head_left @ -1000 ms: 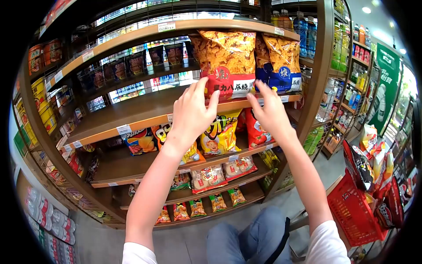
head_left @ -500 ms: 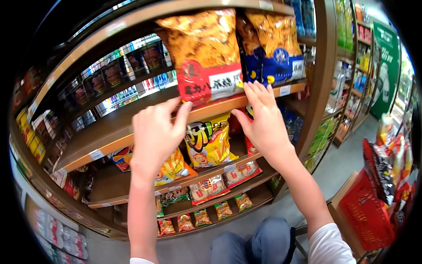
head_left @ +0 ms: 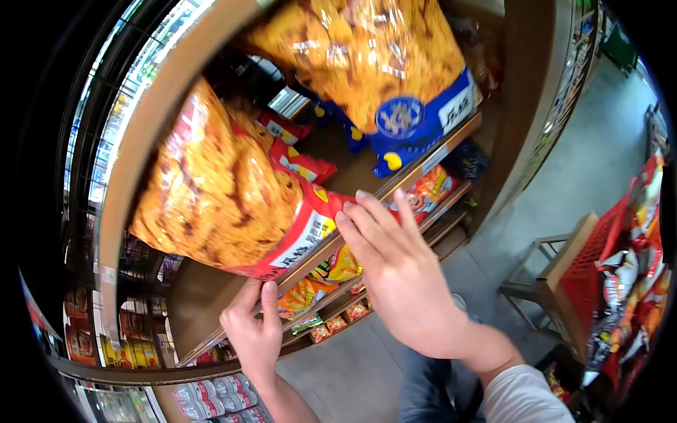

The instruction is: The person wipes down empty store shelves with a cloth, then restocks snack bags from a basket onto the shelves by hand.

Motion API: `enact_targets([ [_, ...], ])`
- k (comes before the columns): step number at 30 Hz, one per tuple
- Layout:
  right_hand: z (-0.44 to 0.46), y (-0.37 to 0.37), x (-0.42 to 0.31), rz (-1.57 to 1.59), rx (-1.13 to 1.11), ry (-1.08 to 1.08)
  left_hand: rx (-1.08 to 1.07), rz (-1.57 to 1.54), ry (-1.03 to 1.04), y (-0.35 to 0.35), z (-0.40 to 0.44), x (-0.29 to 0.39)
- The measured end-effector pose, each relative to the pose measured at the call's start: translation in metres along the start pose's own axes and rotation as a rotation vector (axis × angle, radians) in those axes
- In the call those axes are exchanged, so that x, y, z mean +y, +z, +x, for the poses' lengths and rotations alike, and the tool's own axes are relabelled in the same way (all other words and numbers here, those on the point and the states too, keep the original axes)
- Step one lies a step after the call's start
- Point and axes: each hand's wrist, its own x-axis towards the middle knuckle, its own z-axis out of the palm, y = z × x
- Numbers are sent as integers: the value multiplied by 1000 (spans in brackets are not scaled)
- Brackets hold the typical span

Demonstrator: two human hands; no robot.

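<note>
Red-labelled bag [head_left: 204, 180]: ahead of both grips, its bottom edge along the shelf lip [head_left: 453, 146], its body slanting in the view; the long axis runs from that bottom edge, beside the fingertips, away to the upper left.
Nearer grip: neither clearly — the left grip [head_left: 255, 330] is at the left end of the bag's bottom edge, the right grip [head_left: 407, 287] at the right end, so the bag's label lies between and above them.
Left grip, state and pose: thumb raised and apart from the forefinger, clasped round nothing visible, fingertips at the bag's lower edge; the other fingers are partly hidden. The forearm comes up from below, back of the hand to the view.
Right grip, state and pose: fingers long and loosely spread, with no hold on the bag seen; the foremost fingertips meet its lower right corner. The hand slants up and left, back uppermost, thumb hidden, wrist bent towards the sleeve [head_left: 525, 395].
Blue-labelled bag [head_left: 391, 53]: just above the right grip, upright on the same shelf.
Yellow bag [head_left: 340, 266]: below the shelf lip, between the two grips.
Red basket [head_left: 596, 233]: well to the right of the right grip — packed with bags.
</note>
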Motion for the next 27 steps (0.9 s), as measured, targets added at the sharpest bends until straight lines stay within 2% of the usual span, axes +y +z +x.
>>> enact_targets([
  [4, 12, -6, -20, -12, -74, 150, -77, -22, 15, -6, 2, -12],
  [5, 18, -11, -24, -21, -113, 177, -67, -44, 98, -13, 6, -5],
  [6, 26, -15, -28, -65, -178, 207, -178, -44, -77, -24, 7, 5],
  [7, 30, -16, -29, -74, -209, 234, -99, -55, 77, -24, 8, -1],
  [9, 38, -12, -33, -145, -278, 286, -178, -243, 44, -31, 11, -11],
  [11, 41, -8, -34, -109, -351, 365, -64, -169, 157, -42, -1, -6],
  [13, 40, -3, -39, -35, -314, 411, -46, -227, 166, -72, -19, 20],
  [17, 36, 12, -39, -146, -331, 395, -204, -488, 16, -109, -86, 33],
  [19, 39, 15, -44, -180, -334, 431, -216, -511, -155, -124, -122, 23],
  [20, 38, 19, -44, -231, -342, 415, -176, -513, -176, -133, -137, 17],
  [22, 36, 22, -50, -286, -343, 414, -249, -534, -456, -152, -166, 0],
  [25, 29, 33, -45, -358, -335, 390, -165, -444, -443, -166, -201, -27],
  [27, 30, 35, -44, -387, -376, 406, -134, -523, -467, -168, -208, -32],
])
